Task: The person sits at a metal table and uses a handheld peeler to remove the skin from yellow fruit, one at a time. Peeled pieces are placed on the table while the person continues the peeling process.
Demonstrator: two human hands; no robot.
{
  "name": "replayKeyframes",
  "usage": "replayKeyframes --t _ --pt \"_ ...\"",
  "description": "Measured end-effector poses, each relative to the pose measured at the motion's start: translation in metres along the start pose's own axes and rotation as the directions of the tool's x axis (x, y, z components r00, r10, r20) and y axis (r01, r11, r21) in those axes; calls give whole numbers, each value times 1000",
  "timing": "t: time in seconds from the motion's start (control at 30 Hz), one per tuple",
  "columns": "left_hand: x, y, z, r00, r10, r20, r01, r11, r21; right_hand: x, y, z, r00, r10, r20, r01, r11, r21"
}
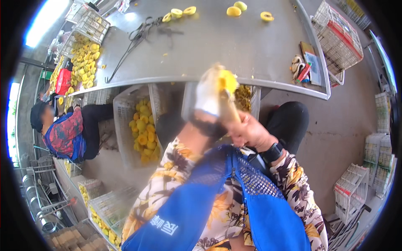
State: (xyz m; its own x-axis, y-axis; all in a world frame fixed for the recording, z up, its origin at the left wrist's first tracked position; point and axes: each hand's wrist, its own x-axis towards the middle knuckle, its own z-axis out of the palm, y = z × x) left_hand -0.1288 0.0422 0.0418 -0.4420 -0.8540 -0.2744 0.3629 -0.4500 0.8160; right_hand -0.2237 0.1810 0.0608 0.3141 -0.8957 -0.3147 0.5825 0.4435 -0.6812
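Observation:
In the middle of the view, my left hand (207, 100), in a white glove and blurred by motion, is raised just past the steel table's edge and closed round a yellow fruit (227, 79). My right hand (251, 134), bare, grips a pale handled tool (232, 111) that reaches up to the fruit; its tip is hidden or blurred. Below the table, a white crate (119, 121) holds several yellow fruit halves, and another bin (245, 94) with dark scraps sits behind my hands.
The steel table (201, 46) carries fruit halves (86, 62), metal tongs (138, 35) and small items (305, 67) at the right. A seated co-worker (63, 134) is at my left. Crates (337, 33) stand at the right, more (351, 188) on the floor and others (111, 209) at lower left.

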Motion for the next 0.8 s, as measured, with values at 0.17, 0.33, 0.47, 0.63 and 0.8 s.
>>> replayKeyframes --t 0.17,0.33,0.47,0.63,0.8 --pt "-14 69 -96 909 245 -339 -204 967 153 18 25 -13 954 -298 22 102 255 -961" --pt "-54 119 -197 775 571 -271 255 111 961 18 10 -21 988 -134 -76 -70 50 -996" --pt "-42 156 -180 764 607 -217 267 9 964 33 8 -27 988 -120 -99 -88 99 -991" --pt "100 136 -64 831 433 351 -227 -312 923 31 -1 -51 971 -226 -79 -64 72 -995" --pt "234 91 60 731 347 588 -437 -423 794 19 9 -73 929 -334 162 106 -179 -978"
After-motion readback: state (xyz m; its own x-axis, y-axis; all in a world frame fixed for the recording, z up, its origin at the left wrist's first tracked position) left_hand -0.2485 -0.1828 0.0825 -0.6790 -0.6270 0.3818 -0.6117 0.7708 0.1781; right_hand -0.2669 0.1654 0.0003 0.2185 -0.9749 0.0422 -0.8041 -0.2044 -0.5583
